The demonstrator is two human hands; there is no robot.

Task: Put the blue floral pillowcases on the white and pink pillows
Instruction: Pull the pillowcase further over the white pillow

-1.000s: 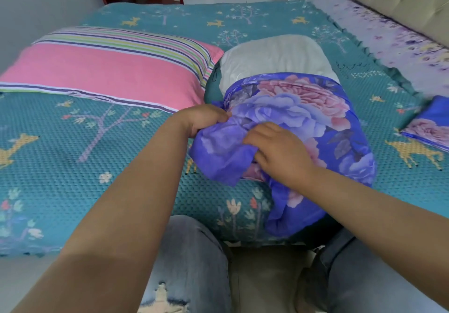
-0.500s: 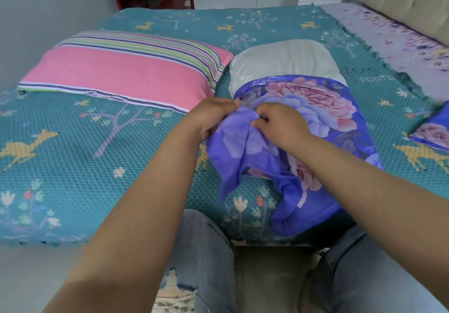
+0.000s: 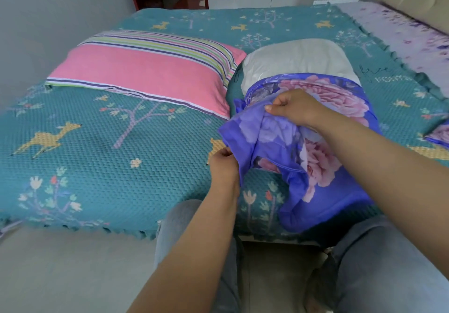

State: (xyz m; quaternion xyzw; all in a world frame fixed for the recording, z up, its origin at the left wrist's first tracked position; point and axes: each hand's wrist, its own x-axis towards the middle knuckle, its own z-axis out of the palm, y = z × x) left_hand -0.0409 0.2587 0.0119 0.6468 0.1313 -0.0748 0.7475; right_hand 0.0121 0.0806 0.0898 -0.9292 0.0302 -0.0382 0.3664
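Head view, the only one I have. White pillow (image 3: 295,61) lies right of centre on the teal bedspread (image 3: 97,147); its near part is inside the blue floral pillowcase (image 3: 323,157), its far part bare. Right hand (image 3: 295,107), centre right, pinches a fold of the pillowcase between thumb and curled fingers. Left hand (image 3: 223,167), lower centre, grips the loose left edge of the same pillowcase, fingers curled round the cloth. Pink pillow (image 3: 143,72), striped along its far side, lies uncovered in the upper left, touching the white pillow. I note a second pillowcase (image 3: 439,134) at the right edge, mostly cut off. Knees in jeans (image 3: 175,227) at the bottom.
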